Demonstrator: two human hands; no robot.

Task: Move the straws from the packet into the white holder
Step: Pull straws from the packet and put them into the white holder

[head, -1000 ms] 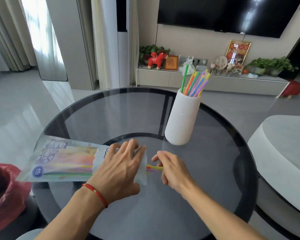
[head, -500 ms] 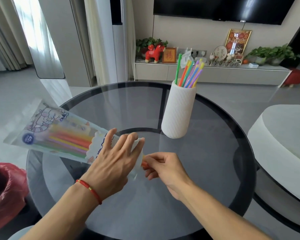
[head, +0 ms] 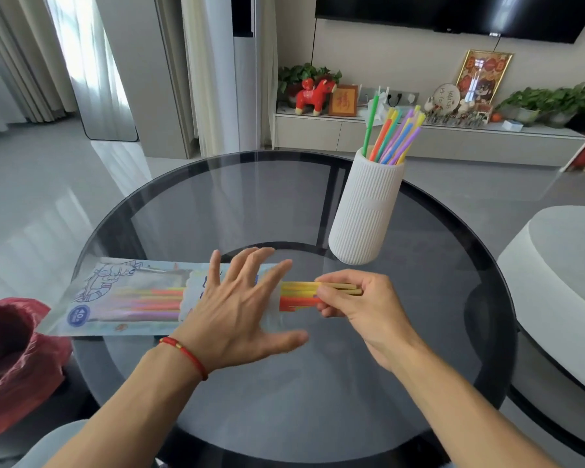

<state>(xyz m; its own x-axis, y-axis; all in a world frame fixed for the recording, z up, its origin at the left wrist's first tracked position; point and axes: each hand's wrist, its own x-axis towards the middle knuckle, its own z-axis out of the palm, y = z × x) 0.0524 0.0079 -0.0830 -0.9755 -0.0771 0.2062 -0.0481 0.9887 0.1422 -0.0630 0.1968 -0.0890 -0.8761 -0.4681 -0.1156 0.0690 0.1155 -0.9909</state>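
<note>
1. At the far left, a red bag (head: pixel 11 363) sits below the edge of the round glass table (head: pixel 318 383).
2. The packet (head: pixel 122 295) lies flat on the table, its closed end pointing left and its mouth pointing right. Coloured straws show through the clear plastic inside it.
3. The left hand (head: pixel 237 312) lies palm down on the mouth end of the packet with fingers spread wide and flat; it presses on the plastic rather than closing around it. A red string bracelet (head: pixel 186 354) circles that wrist.
4. Just right of the left hand, a bunch of straws (head: pixel 301 295) in yellow, orange and red sticks out of the packet mouth.
5. The right hand (head: pixel 362 309) has thumb and fingertips pinched together on the outer ends of those straws, so the straws run leftward from the pinch into the packet.
6. Beyond the right hand, well apart from it, the white holder (head: pixel 365 211) stands upright on the table with a fan of straws already in it.
7. Half a second ago the packet was lifted and tilted, its closed end raised off the table; it now lies level on the glass. Only a short orange tip showed at the mouth then; now a clear length of the bunch is out.
</note>
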